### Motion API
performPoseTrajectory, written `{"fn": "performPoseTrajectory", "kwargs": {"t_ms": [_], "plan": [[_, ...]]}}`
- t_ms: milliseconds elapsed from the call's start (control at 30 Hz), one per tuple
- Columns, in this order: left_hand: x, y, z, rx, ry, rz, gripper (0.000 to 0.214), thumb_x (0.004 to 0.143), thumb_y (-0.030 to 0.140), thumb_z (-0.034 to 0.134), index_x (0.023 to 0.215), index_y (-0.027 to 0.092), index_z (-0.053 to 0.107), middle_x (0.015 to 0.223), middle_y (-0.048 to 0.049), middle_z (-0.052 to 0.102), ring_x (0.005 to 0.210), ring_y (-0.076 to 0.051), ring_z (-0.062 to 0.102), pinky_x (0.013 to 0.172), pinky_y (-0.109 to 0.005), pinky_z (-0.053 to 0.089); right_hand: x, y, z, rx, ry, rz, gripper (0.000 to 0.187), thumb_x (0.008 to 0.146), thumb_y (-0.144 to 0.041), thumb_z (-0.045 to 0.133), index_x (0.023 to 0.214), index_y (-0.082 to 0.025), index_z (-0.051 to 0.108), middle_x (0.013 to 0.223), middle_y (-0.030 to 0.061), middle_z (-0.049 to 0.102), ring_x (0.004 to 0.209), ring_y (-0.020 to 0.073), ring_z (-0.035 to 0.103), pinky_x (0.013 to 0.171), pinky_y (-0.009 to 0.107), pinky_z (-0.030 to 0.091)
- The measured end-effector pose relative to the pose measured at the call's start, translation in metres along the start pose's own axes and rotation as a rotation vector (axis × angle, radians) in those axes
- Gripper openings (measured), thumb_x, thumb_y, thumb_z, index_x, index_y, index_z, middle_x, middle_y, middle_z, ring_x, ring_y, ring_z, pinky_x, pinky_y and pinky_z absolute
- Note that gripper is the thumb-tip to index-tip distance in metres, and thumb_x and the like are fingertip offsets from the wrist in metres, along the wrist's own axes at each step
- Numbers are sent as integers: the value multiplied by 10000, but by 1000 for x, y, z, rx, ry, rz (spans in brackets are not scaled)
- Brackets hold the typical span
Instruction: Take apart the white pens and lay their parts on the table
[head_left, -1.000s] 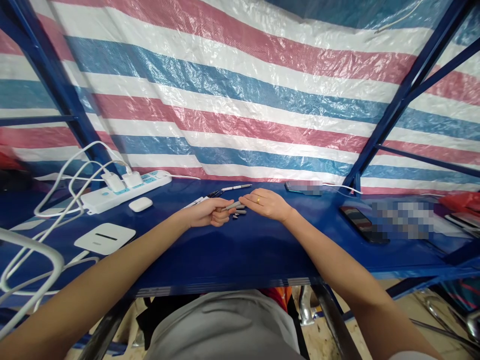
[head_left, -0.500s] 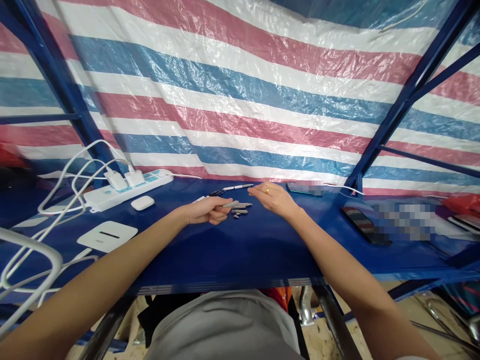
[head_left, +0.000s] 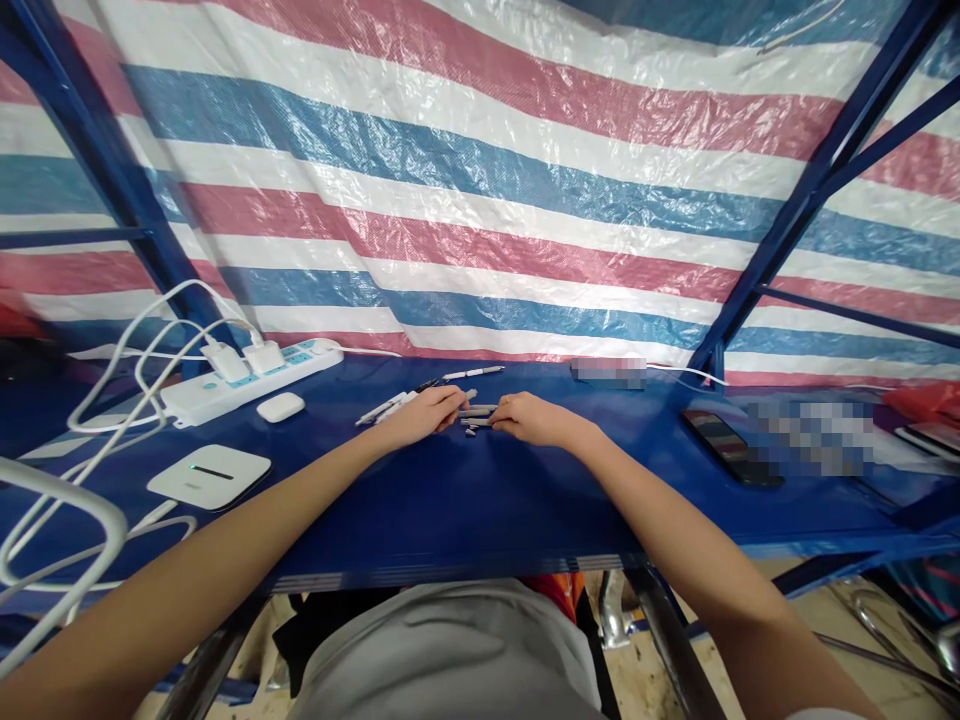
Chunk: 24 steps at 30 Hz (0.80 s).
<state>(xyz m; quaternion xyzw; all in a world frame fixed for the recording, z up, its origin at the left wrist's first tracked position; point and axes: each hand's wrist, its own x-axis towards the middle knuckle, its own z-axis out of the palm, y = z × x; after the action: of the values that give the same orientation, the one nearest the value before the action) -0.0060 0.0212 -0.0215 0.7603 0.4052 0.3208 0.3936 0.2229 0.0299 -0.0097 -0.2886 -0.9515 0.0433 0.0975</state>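
My left hand (head_left: 429,413) is closed over the blue table, with a grey pen barrel (head_left: 471,395) sticking out past its fingertips. Facing it, my right hand (head_left: 531,417) is lowered to the tabletop, fingers pinched at the right end of a grey pen part (head_left: 475,422). Another slim grey pen part (head_left: 475,411) lies just behind that one. A small dark piece (head_left: 470,432) sits in front of them. Several white pens (head_left: 386,408) lie beyond my left wrist, and one white pen (head_left: 474,373) lies farther back.
A white power strip (head_left: 225,385) with plugs and looping cables, a white earbud case (head_left: 280,407) and a white router-like box (head_left: 210,476) occupy the left. A black phone (head_left: 729,448) lies at right. Blue metal posts and a striped tarp (head_left: 480,200) stand behind.
My right hand has come down from above the table to the grey pen parts. My left hand has shifted slightly right and turned palm down, still with the grey barrel.
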Motion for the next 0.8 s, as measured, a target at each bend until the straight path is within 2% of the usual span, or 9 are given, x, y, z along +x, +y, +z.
{"fn": "performPoseTrajectory", "kwargs": {"t_ms": [133,300,500,633,800], "plan": [[0,-3,1,149,41,49,384,950,528,385,880,187,548,711,1,573,555,-134,496,528,-246,382,2,-8,4,20,-60,-12,239,836,-157,531,989,-196,712,973,60,693,867,150,608,788,245,420],[0,-8,2,322,81,83,338,965,488,369,911,203,542,801,-3,626,641,-157,561,609,-264,409,2,-11,5,15,-51,42,225,834,-185,537,999,-165,689,894,73,696,736,154,608,687,258,425],[0,-10,-2,515,111,125,271,959,419,408,982,211,580,838,-15,631,723,-193,584,681,-287,397,4,-11,5,10,-47,3,265,886,-193,475,1031,-167,695,1028,100,675,893,179,615,820,297,439],[2,-10,-3,585,118,180,312,961,405,397,1034,197,619,960,-58,601,856,-212,575,784,-309,405,6,-11,12,4,-56,-16,251,882,-204,494,1025,-158,696,973,100,683,866,174,618,802,293,446],[2,-14,-4,628,105,212,348,962,391,380,1085,182,629,1000,-81,582,893,-216,572,817,-323,421,6,-9,16,17,-37,-18,230,864,-201,529,1034,-175,681,984,84,685,846,163,620,768,275,442]]}}
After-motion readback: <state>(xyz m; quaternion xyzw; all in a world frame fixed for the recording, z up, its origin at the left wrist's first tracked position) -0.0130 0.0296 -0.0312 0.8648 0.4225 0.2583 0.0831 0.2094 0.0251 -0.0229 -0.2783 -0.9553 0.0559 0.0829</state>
